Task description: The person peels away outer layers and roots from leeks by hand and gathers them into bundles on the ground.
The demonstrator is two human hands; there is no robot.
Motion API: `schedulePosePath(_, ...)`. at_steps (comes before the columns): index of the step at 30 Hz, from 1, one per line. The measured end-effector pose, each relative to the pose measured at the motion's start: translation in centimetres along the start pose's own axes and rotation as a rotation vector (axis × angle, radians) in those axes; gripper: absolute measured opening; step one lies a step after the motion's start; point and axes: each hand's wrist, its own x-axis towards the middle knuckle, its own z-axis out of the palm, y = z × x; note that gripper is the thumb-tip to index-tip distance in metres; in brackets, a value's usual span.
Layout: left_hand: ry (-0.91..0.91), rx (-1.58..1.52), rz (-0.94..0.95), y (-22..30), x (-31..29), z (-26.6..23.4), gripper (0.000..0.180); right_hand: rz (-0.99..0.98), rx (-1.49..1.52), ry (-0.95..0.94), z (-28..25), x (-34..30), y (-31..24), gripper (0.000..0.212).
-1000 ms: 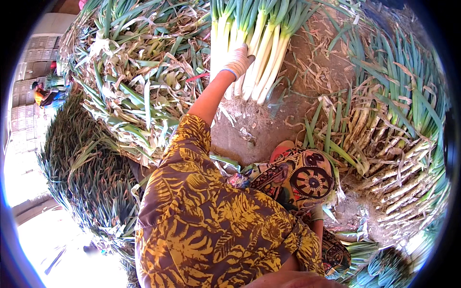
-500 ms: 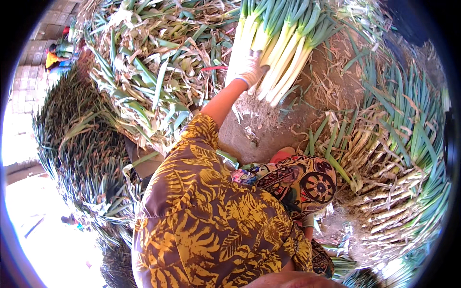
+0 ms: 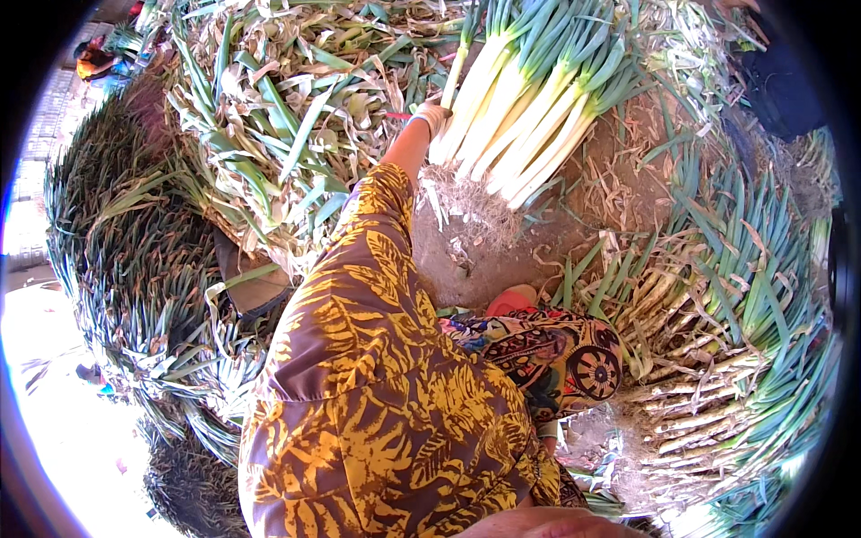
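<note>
My left hand, in a pale striped glove, reaches out to the far middle. Its fingers close round a single leek at the left side of a fanned bunch of cleaned leeks. The white stalks of this bunch point toward me, with stringy roots at their near ends and green leaves at the far side. Of my right hand only a pale glove cuff shows beside my patterned trouser leg; its fingers are hidden behind the leg.
Stripped leaves lie heaped at the far left. Along the left side stands a dense stack of dark green leaves. Untrimmed leeks with soiled stalks are piled at right. A person in orange is far off at upper left.
My left hand has shifted left, off the front of the bunch, and is now round a single leek at its left side. The view has also shifted slightly.
</note>
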Motion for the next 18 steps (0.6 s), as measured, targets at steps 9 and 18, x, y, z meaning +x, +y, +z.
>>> schedulePosePath(9,0.151,-0.101,0.382,8.9,-6.9,2.4,0.055,0.057,-0.015,0.037,0.4,-0.9,0.3,0.03)
schedulePosePath(18,-0.097,-0.043,0.348,10.8,-9.0,3.4,0.067,0.058,-0.014,0.035,0.4,-0.7,-0.1,0.029)
